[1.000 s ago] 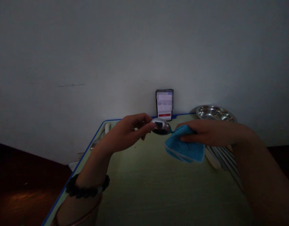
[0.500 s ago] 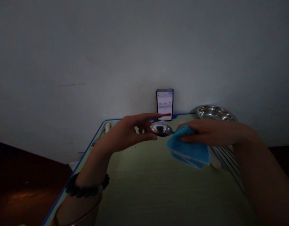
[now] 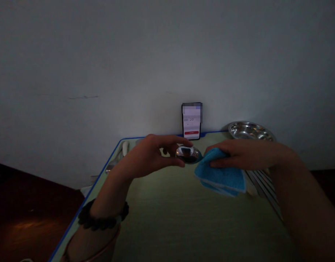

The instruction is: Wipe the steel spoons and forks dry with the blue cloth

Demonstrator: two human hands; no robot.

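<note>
A shiny metal spoon (image 3: 188,154) is held level above the middle of the table, its bowl toward the left. My left hand (image 3: 159,154) grips the bowl by its rim, index finger above and thumb below. A folded blue cloth (image 3: 220,176) hangs from my right hand (image 3: 233,154), whose thumb presses it from the front. The spoon's handle runs into this cloth and is hidden there.
A phone (image 3: 191,122) showing a timer leans on the wall at the table's back edge. Behind my right hand sits a metal bowl (image 3: 248,127). Several long metal utensils (image 3: 265,185) lie at right; cutlery with a pale handle (image 3: 125,148) lies at left.
The fingers of my left hand have opened and re-closed around the spoon's bowl. Spoon and cloth have shifted slightly down and to the right.
</note>
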